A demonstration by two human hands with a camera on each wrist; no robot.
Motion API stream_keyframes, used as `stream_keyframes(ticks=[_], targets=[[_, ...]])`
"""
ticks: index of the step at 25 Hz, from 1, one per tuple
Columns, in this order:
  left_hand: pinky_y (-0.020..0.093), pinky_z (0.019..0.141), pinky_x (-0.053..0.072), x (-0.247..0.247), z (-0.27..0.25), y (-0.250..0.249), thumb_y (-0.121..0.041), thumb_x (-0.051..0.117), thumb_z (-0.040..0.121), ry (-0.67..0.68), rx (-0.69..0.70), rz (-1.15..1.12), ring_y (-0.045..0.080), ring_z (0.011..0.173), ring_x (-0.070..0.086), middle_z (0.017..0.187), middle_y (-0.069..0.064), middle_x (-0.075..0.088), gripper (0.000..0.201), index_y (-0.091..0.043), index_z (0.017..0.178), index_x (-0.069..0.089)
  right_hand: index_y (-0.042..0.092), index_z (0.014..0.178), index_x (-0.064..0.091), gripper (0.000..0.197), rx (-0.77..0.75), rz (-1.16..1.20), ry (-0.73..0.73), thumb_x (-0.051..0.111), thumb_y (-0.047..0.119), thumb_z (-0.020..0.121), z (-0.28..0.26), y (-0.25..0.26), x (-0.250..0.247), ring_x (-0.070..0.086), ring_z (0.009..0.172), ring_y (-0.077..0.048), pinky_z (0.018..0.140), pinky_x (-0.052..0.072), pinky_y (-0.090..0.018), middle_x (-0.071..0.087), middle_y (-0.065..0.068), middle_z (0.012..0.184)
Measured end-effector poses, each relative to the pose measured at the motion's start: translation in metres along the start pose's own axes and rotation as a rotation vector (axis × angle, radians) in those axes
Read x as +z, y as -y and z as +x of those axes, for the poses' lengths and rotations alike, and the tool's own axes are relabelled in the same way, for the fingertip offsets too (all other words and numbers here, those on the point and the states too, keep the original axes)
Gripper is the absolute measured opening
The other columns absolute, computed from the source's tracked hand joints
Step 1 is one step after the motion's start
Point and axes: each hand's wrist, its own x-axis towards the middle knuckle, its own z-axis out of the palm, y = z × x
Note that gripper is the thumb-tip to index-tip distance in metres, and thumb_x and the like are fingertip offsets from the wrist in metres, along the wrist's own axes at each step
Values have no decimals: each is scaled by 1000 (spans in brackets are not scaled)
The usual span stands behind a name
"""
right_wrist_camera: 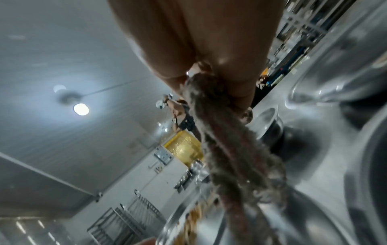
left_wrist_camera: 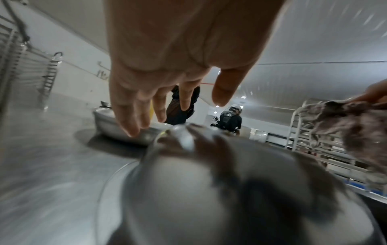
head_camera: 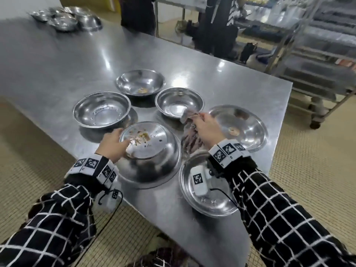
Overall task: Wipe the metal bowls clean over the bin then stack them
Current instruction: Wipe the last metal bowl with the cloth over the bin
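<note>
Several metal bowls stand on a steel table [head_camera: 57, 60]. The nearest middle bowl [head_camera: 150, 162] is large, and a dirty bowl [head_camera: 146, 139] with food scraps lies tilted in it. My left hand [head_camera: 120, 136] reaches its left rim with the fingers [left_wrist_camera: 130, 119] straight and spread over that bowl [left_wrist_camera: 188, 199], gripping nothing. Just to the right, my right hand [head_camera: 202, 122] pinches a grey-brown cloth [head_camera: 189, 132] that hangs down to the table. The wrist view shows the cloth [right_wrist_camera: 230, 149] held between thumb and fingers [right_wrist_camera: 209, 79].
Other bowls: far [head_camera: 140, 83], left [head_camera: 102, 109], middle [head_camera: 179, 103], right with scraps [head_camera: 238, 126], and near right [head_camera: 208, 189] under my right wrist. More bowls [head_camera: 65, 18] lie at the far left corner. Wheeled racks [head_camera: 317, 64] and standing people [head_camera: 138, 14] are beyond the table.
</note>
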Motion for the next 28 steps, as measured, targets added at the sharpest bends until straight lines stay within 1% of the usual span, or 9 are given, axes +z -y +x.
stream_keyframes(ticks=[2,5,9,15,18,21,24,26,28], targets=[[32,104,30,3,-10,11,-19,50,97,38,-40,-88,32,131,41,142,16,42,53,-1,144,33,15,122,53,27,-74,-114,32,42,24,99,8,-3,32,58,101,-20,86,47,-28,57,-5,112],[33,104,35,9,-19,28,-47,55,87,104,-81,-264,25,130,43,142,2,43,70,-11,144,33,15,137,49,39,-111,-225,109,44,22,99,17,-10,71,51,120,-19,93,33,-19,56,-4,131],[21,90,38,10,-29,40,-23,46,100,45,-124,-332,22,118,51,134,8,51,47,-13,144,34,18,143,43,42,-67,-326,135,41,24,101,23,-19,92,40,134,-21,107,24,-20,45,-3,146],[45,108,37,5,-58,89,-41,45,98,-87,-237,-283,32,125,50,138,16,52,52,-12,141,42,11,132,55,36,-97,-329,75,38,22,102,-3,-31,114,47,126,-25,99,33,-24,54,-8,137],[51,101,45,0,-80,120,-71,44,82,-78,-292,-336,33,118,54,134,14,53,74,-19,134,46,12,129,58,34,-92,-282,25,40,23,101,-32,-38,125,50,124,-25,99,35,-26,57,-6,134],[53,96,47,8,-86,156,-86,43,69,50,-427,-447,37,114,56,135,12,51,97,-17,137,39,15,132,54,36,-33,-226,19,37,26,102,-59,-44,131,46,127,-23,101,31,-25,52,-3,139],[51,98,47,5,-94,168,-102,41,42,149,-450,-525,33,106,62,121,11,64,114,-14,113,60,14,136,51,38,-11,-149,0,36,25,103,-82,-50,139,42,131,-21,106,27,-25,47,-4,143],[49,97,48,-22,-116,143,-90,43,65,91,-407,-528,32,100,61,108,5,61,87,-13,104,59,14,135,52,38,2,-120,-25,36,25,102,-95,-50,142,44,129,-20,102,27,-20,49,-4,141],[48,98,47,-37,-122,135,-79,46,75,19,-393,-580,29,99,57,108,5,57,77,-13,112,61,15,135,52,37,6,-79,-60,37,25,102,-109,-46,142,45,129,-19,97,26,-16,51,-2,139]])
